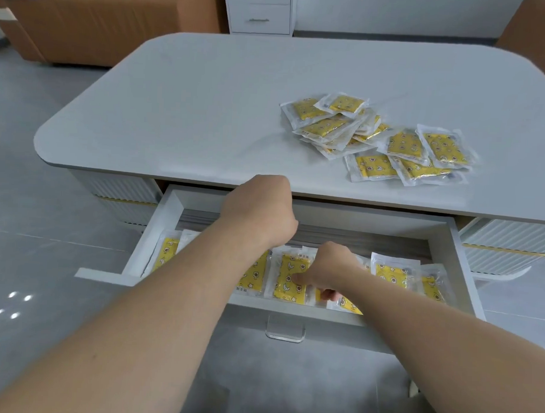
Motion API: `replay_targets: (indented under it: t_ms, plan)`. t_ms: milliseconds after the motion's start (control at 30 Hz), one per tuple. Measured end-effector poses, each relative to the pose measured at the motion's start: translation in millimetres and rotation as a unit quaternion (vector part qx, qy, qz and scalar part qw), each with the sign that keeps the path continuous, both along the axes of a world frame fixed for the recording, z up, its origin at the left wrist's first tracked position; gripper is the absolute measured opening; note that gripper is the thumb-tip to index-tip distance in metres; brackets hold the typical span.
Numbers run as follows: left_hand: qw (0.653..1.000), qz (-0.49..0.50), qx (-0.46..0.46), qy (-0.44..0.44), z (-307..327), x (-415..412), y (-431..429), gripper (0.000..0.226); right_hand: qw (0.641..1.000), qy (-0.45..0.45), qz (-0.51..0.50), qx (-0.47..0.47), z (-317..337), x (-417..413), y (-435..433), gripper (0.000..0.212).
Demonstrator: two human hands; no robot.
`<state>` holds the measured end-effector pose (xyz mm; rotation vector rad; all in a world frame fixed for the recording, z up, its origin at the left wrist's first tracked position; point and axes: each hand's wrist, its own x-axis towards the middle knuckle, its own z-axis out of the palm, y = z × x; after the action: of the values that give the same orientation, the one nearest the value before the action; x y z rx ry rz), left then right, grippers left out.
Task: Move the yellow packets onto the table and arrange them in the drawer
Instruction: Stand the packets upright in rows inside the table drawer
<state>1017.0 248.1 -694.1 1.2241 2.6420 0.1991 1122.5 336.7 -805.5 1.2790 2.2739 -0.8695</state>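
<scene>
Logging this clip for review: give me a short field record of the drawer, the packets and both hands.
drawer: pulled open under the table
drawer packets: yellow, lying in a row across the drawer
table pile: loose heap of yellow packets, right part of the tabletop
left hand: reaching to the drawer's back, fingers hidden
right hand: down on the row of packets, grip unclear
</scene>
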Motion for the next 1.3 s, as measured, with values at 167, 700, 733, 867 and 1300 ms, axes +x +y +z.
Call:
replay_targets:
  t_ms: [167, 700, 733, 867, 1300]
  plan:
    - [0.998, -0.001, 0.062, -0.001, 5, 8, 15, 0.020, 0.997, -0.012, 0.058, 0.045, 15, 5, 1, 0.051]
    - [0.970, -0.204, 0.129, 0.039, -27, 30, 88, 0.046, 0.920, 0.185, -0.150, 0.311, 95, 61, 138, 0.032]
    - [0.969, -0.215, 0.117, 0.044, -29, 32, 93, 0.049, 0.917, 0.179, -0.146, 0.324, 92, 62, 144, 0.037]
    - [0.963, -0.252, 0.077, 0.057, -36, 34, 108, 0.060, 0.935, 0.137, -0.113, 0.307, 79, 70, 167, 0.055]
    - [0.956, -0.235, 0.041, 0.171, -43, 33, 111, 0.057, 0.931, 0.092, -0.167, 0.312, 74, 83, 187, 0.030]
